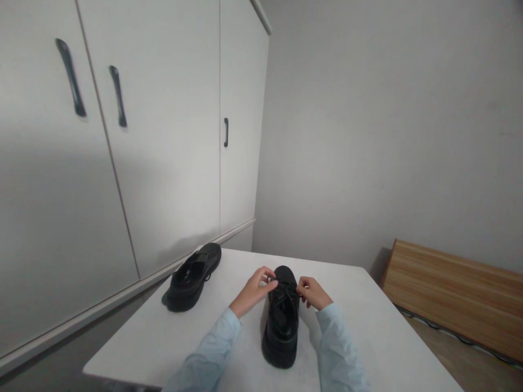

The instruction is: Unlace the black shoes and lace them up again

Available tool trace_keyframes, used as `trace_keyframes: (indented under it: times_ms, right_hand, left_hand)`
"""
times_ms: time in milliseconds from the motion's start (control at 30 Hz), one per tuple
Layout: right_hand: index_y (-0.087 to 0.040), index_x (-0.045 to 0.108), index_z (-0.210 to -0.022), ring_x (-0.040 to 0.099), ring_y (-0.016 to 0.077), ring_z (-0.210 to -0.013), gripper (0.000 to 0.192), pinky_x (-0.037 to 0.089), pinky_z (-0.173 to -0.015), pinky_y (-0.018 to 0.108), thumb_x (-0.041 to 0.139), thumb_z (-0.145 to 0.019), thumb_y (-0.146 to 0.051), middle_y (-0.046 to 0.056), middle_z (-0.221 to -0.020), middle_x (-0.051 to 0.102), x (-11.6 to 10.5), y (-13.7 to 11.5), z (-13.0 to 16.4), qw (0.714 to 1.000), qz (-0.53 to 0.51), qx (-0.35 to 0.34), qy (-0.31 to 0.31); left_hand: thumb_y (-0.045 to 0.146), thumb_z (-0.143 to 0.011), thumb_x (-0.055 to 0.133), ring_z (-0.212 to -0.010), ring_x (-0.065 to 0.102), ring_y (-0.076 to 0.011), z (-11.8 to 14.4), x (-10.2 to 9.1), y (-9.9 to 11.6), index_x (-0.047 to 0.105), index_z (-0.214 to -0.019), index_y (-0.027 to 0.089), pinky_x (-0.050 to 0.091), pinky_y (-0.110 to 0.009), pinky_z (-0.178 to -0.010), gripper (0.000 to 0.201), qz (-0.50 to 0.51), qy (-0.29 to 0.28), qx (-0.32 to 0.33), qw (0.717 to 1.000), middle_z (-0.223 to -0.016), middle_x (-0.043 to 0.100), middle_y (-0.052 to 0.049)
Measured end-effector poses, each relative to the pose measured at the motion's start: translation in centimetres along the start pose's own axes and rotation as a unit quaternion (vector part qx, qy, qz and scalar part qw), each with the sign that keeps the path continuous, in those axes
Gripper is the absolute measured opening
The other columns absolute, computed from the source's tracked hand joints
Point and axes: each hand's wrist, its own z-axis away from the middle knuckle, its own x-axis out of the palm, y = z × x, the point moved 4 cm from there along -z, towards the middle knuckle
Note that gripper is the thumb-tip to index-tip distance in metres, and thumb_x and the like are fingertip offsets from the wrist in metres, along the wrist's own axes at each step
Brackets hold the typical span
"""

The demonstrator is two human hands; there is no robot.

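A black lace-up shoe (280, 332) stands on the white table in front of me, its toe pointing away and its heel toward me. My left hand (256, 289) is at the left side of the lacing, thumb and fingertips closed together on the shoelace (281, 293). On the other side my right hand (312, 292) has its fingers curled in a pinch at the lace's right edge. The lace is dark on dark, so its ends are hard to make out. A second black shoe (183, 296) rests at the table's left edge, apart from both hands.
The white table (339, 348) has rounded corners. White cupboard doors (171, 163) with dark handles rise along the left, close to the table's edge. A grey wall (388, 120) stands behind. To the right is a wood-grained panel (453, 288), with a cable beneath it.
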Motion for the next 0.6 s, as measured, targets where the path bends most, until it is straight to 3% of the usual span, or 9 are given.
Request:
trace_keyframes:
  times_ms: [133,233,367,500,600]
  right_hand:
    - [-0.019,0.043,-0.063,0.049,0.0098,-0.054,0.011,0.041,-0.048,0.021,0.054,-0.066,-0.018,-0.006,-0.058,0.049,-0.8,-1.5,0.7,0.993,-0.005,-0.112,0.021]
    - [-0.020,0.045,-0.072,0.050,0.0128,-0.066,0.012,0.044,-0.062,0.026,0.054,-0.065,-0.015,-0.003,-0.069,0.051,-1.5,-3.4,2.2,0.975,0.018,-0.206,0.083]
    - [-0.020,0.047,-0.090,0.050,0.0183,-0.085,0.032,0.042,-0.076,0.031,0.052,-0.061,-0.008,0.002,-0.088,0.053,-0.8,-6.1,4.8,0.939,0.138,-0.298,0.104]
    - [-0.021,0.047,-0.109,0.047,0.0242,-0.097,0.052,0.040,-0.077,0.033,0.056,-0.060,-0.005,0.007,-0.104,0.052,1.6,-6.9,5.5,0.904,0.323,-0.273,0.067]
    - [-0.023,0.047,-0.111,0.050,0.0242,-0.095,0.053,0.039,-0.071,0.030,0.052,-0.065,0.002,0.008,-0.103,0.053,2.8,-7.1,5.1,0.868,0.427,-0.226,0.114]
  left_hand:
    - [0.034,-0.073,0.064,-0.084,0.051,-0.0153,0.1,0.8,0.0,0.054,-0.098,0.018,0.040,-0.021,-0.066,0.032,0.003,-0.029,0.018,0.999,-0.092,0.054,-0.004]
    - [0.033,-0.071,0.067,-0.084,0.052,-0.0158,0.1,1.0,-0.5,0.054,-0.101,0.018,0.040,-0.021,-0.065,0.036,0.007,-0.036,0.020,0.999,-0.093,0.054,-0.004]
    - [0.034,-0.073,0.066,-0.087,0.051,-0.0170,0.0,1.0,-0.8,0.055,-0.101,0.017,0.039,-0.021,-0.064,0.035,0.010,-0.039,0.019,0.999,-0.095,0.055,-0.005]
    - [0.035,-0.073,0.066,-0.090,0.051,-0.0178,-0.1,0.9,-1.0,0.055,-0.102,0.017,0.040,-0.022,-0.068,0.035,0.019,-0.041,0.016,0.999,-0.097,0.055,-0.006]
    - [0.035,-0.071,0.068,-0.091,0.050,-0.0183,-0.2,1.0,-1.3,0.055,-0.101,0.017,0.040,-0.025,-0.073,0.038,0.033,-0.042,0.008,0.999,-0.099,0.055,-0.007]
